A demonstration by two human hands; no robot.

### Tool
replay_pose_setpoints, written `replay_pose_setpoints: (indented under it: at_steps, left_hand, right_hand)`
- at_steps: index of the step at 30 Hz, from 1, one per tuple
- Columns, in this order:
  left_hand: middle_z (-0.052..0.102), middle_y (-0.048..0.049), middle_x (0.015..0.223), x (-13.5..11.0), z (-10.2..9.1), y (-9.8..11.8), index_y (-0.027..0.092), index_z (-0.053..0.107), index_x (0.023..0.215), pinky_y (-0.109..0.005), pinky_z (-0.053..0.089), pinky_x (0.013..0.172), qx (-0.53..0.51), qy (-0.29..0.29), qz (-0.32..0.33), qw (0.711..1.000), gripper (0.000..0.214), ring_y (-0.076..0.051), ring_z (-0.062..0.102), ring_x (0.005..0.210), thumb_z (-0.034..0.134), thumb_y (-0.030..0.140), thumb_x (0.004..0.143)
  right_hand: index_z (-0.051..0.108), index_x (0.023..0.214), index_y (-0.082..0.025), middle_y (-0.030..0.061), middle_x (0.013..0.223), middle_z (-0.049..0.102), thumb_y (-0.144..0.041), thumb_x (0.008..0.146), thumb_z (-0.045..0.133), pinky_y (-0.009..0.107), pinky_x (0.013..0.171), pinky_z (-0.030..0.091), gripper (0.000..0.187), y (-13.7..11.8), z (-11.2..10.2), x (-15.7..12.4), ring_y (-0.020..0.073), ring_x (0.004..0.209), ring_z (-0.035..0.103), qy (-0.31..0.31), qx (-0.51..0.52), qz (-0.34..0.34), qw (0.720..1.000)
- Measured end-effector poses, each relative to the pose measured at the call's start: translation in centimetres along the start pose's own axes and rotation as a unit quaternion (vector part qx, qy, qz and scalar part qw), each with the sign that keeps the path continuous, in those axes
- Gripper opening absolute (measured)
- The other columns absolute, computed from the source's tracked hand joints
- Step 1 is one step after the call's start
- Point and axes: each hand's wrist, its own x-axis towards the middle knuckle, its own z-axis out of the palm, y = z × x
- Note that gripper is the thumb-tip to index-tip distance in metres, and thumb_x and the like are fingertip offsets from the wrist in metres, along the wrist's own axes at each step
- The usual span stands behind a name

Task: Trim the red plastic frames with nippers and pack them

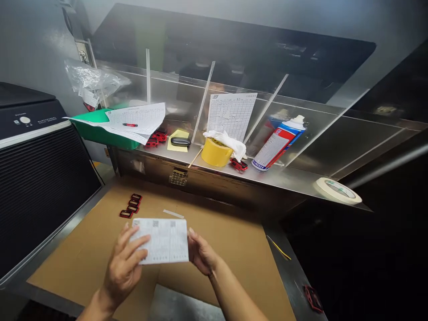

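Observation:
A white printed paper slip (163, 243) with small square codes along its top is held up between my hands, over the cardboard sheet (227, 267). My left hand (125, 263) grips its left side, fingers lying across the front. At the right edge my right hand (202, 252) holds the slip, thumb uppermost, with part of its fingers hidden behind the paper. Just beyond the slip, several small red-and-black frame-like parts (131, 206) lie in a row on the cardboard. A thin white strip (173, 214) lies near them.
A metal shelf (284, 178) at the back carries yellow tape (216, 153), a spray can (278, 143), a masking tape roll (338, 190) and a green bin (103, 133) with papers. A black machine (43, 178) stands left. Another red part (313, 298) lies at right.

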Motion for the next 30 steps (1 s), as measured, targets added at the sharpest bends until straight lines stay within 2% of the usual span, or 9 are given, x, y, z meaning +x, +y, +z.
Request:
replay_pose_setpoints:
  at_steps: [3,8,11,13,14,18,22,26,30]
  left_hand:
    - [0.073,-0.0039,0.12,-2.4,2.7,2.4,0.025,0.061,0.089,-0.06,0.039,0.119,-0.056,-0.072,-0.014,0.996,0.032,-0.029,0.05,0.137,0.049,-0.002,0.08]
    - [0.048,-0.007,0.153,-4.3,3.9,4.7,0.025,0.063,0.11,-0.059,0.032,0.121,-0.243,-0.196,-0.108,0.944,0.04,-0.032,0.026,0.152,0.052,0.002,0.079]
    - [0.008,-0.0086,0.17,-4.4,4.2,5.5,0.033,0.032,0.152,-0.062,0.034,0.117,-0.487,-0.247,-0.282,0.789,0.071,-0.037,0.014,0.156,0.057,0.023,0.087]
    - [0.006,-0.0108,0.17,-4.0,5.0,6.1,0.038,0.015,0.158,-0.061,0.04,0.113,-0.585,-0.267,-0.389,0.66,0.082,-0.039,0.026,0.152,0.06,0.038,0.09]
    - [0.008,-0.0124,0.17,-3.8,5.5,6.5,0.037,0.013,0.159,-0.061,0.038,0.114,-0.593,-0.278,-0.426,0.624,0.087,-0.039,0.03,0.15,0.063,0.043,0.088]
    - [0.026,-0.0143,0.166,-2.7,8.1,8.3,0.027,0.034,0.155,-0.052,0.018,0.125,-0.536,-0.347,-0.446,0.627,0.093,-0.034,0.023,0.154,0.081,0.043,0.076]
    - [0.067,-0.0101,0.123,-1.4,9.4,9.7,0.02,0.066,0.121,-0.04,0.041,0.107,-0.559,-0.396,-0.448,0.575,0.054,-0.026,0.058,0.12,0.083,0.042,0.074]
    - [0.059,0.0005,0.071,-0.2,8.8,10.1,0.014,0.064,0.076,-0.027,0.043,0.07,-0.561,-0.426,-0.472,0.53,0.035,-0.012,0.054,0.069,0.08,0.045,0.076]
    - [0.061,-0.0013,0.08,0.5,8.3,10.1,0.015,0.06,0.08,-0.026,0.043,0.07,-0.572,-0.432,-0.491,0.496,0.041,-0.012,0.055,0.073,0.086,0.044,0.069]
  right_hand:
    - [0.071,0.091,-0.02,0.0094,0.086,0.074,-0.067,0.067,0.078,0.04,0.078,0.055,0.053,3.9,-0.7,-0.9,0.0287,0.085,0.072,0.073,0.125,0.015,0.989]
    - [0.064,0.076,-0.018,-0.0022,0.064,0.066,-0.045,0.052,0.095,0.024,0.055,0.045,0.048,4.3,-3.3,-4.5,0.0121,0.054,0.058,0.19,0.149,0.04,0.97]
    - [0.066,0.078,-0.016,-0.0027,0.063,0.065,-0.035,0.057,0.095,0.021,0.05,0.041,0.04,4.5,-4.6,-7.3,0.0096,0.051,0.055,0.196,0.159,0.068,0.965]
    - [0.067,0.079,-0.015,-0.003,0.06,0.063,-0.031,0.06,0.093,0.02,0.046,0.037,0.036,4.9,-4.8,-8.7,0.0085,0.048,0.052,0.173,0.167,0.082,0.967]
    - [0.067,0.078,-0.015,-0.0031,0.06,0.062,-0.031,0.06,0.092,0.019,0.045,0.034,0.035,5.1,-4.6,-9.3,0.0079,0.046,0.05,0.158,0.173,0.085,0.968]
    - [0.061,0.072,-0.017,-0.0032,0.061,0.06,-0.035,0.058,0.089,0.02,0.046,0.036,0.036,6.2,-3.9,-10.5,0.008,0.047,0.048,0.1,0.216,0.074,0.969]
    - [0.052,0.068,-0.02,-0.0042,0.058,0.055,-0.043,0.055,0.086,0.023,0.049,0.041,0.043,7.8,-4.0,-11.0,0.0101,0.049,0.049,0.079,0.253,0.052,0.963]
    - [0.048,0.069,-0.021,-0.0063,0.056,0.052,-0.042,0.059,0.085,0.021,0.049,0.04,0.044,8.8,-5.2,-12.0,0.0088,0.047,0.046,0.111,0.259,0.03,0.959]
    - [0.052,0.071,-0.019,-0.0052,0.058,0.057,-0.039,0.062,0.087,0.021,0.051,0.04,0.041,8.6,-6.3,-13.2,0.0091,0.05,0.051,0.142,0.241,0.034,0.959]
